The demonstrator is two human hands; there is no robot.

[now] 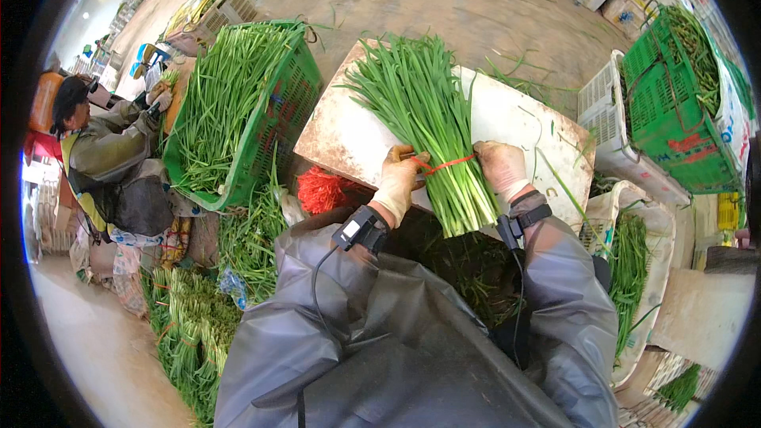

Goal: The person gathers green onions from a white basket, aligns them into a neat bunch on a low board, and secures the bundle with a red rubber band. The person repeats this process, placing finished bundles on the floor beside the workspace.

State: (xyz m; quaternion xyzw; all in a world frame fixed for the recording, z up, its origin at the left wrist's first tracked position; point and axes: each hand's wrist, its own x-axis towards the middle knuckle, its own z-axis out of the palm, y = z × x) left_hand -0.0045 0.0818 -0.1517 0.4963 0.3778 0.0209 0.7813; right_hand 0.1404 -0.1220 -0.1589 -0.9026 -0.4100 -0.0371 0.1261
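A thick bundle of garlic chives (428, 103) lies on a worn white board (523, 123) in front of me, leaf tips pointing away and pale stem ends toward me. Across its lower part runs a thin red tie (450, 165). My left hand (399, 178), in a stained pale glove, is closed on the tie's left end at the bundle's side. On the opposite side my gloved right hand (503, 166) is closed on the other end, its fingers curled against the stems. How the tie runs underneath is hidden.
A heap of red ties (321, 190) lies left of the board. Beyond it stands a green crate (297, 83) of chives, with a co-worker (119, 150) beside it. Tied bundles (190, 333) lie at lower left. A white crate (662, 230) and a green crate (662, 111) stand at right.
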